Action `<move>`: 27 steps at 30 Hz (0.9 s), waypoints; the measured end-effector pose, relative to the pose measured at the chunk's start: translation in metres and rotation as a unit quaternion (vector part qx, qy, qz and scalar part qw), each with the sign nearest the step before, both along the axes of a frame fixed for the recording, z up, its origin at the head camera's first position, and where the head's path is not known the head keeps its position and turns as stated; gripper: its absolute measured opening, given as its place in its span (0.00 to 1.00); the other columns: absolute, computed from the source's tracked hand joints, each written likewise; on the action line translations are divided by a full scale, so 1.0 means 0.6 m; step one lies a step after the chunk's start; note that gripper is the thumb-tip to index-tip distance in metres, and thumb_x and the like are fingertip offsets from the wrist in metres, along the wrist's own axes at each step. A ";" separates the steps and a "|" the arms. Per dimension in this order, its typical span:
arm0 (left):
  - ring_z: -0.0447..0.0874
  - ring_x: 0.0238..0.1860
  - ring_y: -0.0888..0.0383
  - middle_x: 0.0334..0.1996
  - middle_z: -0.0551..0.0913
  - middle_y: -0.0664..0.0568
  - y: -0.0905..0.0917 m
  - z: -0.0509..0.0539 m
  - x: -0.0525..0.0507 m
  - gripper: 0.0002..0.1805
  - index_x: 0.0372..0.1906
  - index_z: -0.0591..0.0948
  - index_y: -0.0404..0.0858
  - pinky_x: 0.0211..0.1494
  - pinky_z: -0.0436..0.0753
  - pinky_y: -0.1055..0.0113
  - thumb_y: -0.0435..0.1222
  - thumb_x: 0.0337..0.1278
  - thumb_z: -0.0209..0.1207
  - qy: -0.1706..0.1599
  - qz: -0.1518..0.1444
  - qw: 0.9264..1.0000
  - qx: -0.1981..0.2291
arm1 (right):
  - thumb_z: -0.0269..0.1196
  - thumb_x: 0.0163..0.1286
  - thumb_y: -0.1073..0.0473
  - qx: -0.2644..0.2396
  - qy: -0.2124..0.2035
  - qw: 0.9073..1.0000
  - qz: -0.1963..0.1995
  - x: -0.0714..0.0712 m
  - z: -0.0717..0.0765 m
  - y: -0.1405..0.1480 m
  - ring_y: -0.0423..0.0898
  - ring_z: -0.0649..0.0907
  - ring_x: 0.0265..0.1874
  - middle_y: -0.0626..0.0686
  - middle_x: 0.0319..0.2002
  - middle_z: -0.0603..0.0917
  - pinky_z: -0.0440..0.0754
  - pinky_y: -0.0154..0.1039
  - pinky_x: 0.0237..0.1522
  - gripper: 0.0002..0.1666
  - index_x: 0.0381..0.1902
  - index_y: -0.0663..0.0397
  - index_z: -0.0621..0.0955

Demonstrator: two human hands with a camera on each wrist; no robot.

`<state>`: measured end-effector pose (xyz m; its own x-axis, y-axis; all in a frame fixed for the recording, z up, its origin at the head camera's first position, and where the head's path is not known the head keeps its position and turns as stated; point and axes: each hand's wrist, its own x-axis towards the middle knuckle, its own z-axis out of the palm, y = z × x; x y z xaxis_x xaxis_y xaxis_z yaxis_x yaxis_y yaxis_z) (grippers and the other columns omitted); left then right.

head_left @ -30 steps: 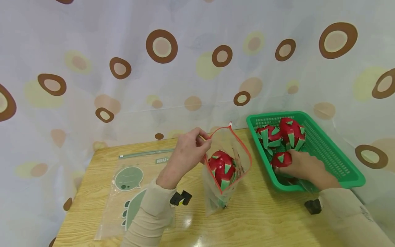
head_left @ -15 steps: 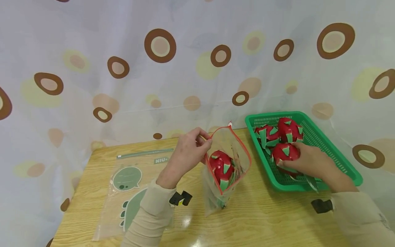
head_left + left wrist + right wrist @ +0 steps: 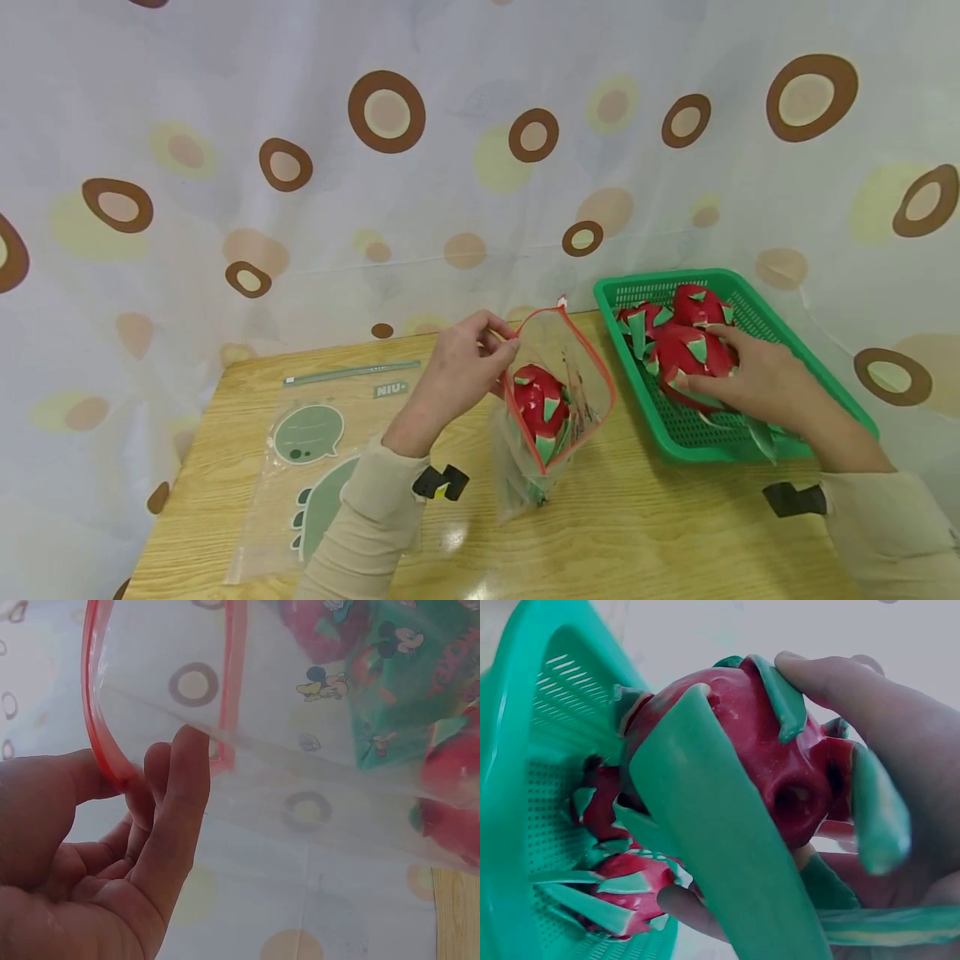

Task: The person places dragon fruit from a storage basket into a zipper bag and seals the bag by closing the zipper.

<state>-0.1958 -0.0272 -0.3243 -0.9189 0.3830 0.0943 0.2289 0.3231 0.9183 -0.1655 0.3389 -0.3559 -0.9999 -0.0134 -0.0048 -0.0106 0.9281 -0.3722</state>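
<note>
In the head view my left hand (image 3: 462,367) pinches the red-rimmed edge of a clear zip bag (image 3: 592,358), whose mouth gapes. One red and green dragon fruit (image 3: 538,402) lies inside the bag. My right hand (image 3: 765,379) grips another dragon fruit (image 3: 693,360) over the front part of the green basket (image 3: 832,400). Behind it, two more dragon fruits (image 3: 637,321) (image 3: 699,305) lie in the basket. The right wrist view shows the gripped fruit (image 3: 735,750) with its long green leaves, fingers and thumb around it.
A flat clear bag (image 3: 300,492) with green dinosaur prints lies on the wooden table (image 3: 600,533) at the left. A pale curtain (image 3: 450,125) with brown rings hangs behind the table. The basket stands at the table's right side.
My right hand has lifted its dragon fruit slightly from low in the basket, and its grip now shows more of the fruit. My left hand and the bag have barely moved.
</note>
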 end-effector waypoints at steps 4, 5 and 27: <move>0.85 0.21 0.55 0.30 0.78 0.45 0.001 -0.003 0.000 0.07 0.46 0.78 0.41 0.32 0.89 0.53 0.39 0.70 0.56 -0.004 -0.004 1.000 0.008 | 0.65 0.58 0.27 -0.012 0.017 1.000 -0.001 0.003 0.011 -0.008 0.62 0.80 0.45 0.72 0.53 0.78 0.79 0.42 0.28 0.60 0.73 0.63 0.61; 0.85 0.21 0.55 0.30 0.78 0.46 0.001 -0.003 0.000 0.07 0.46 0.78 0.41 0.33 0.89 0.52 0.39 0.70 0.56 -0.003 -0.005 1.000 0.009 | 0.65 0.59 0.28 -0.014 0.021 1.000 -0.002 0.004 0.013 -0.010 0.62 0.80 0.46 0.72 0.54 0.78 0.79 0.41 0.29 0.59 0.73 0.62 0.62; 0.85 0.22 0.54 0.28 0.77 0.47 0.012 -0.009 -0.001 0.08 0.48 0.78 0.40 0.34 0.89 0.50 0.39 0.70 0.57 -0.020 -0.023 0.998 0.047 | 0.68 0.59 0.32 -0.085 0.078 0.993 0.005 0.019 0.075 -0.066 0.58 0.78 0.53 0.63 0.57 0.79 0.78 0.41 0.34 0.54 0.76 0.45 0.62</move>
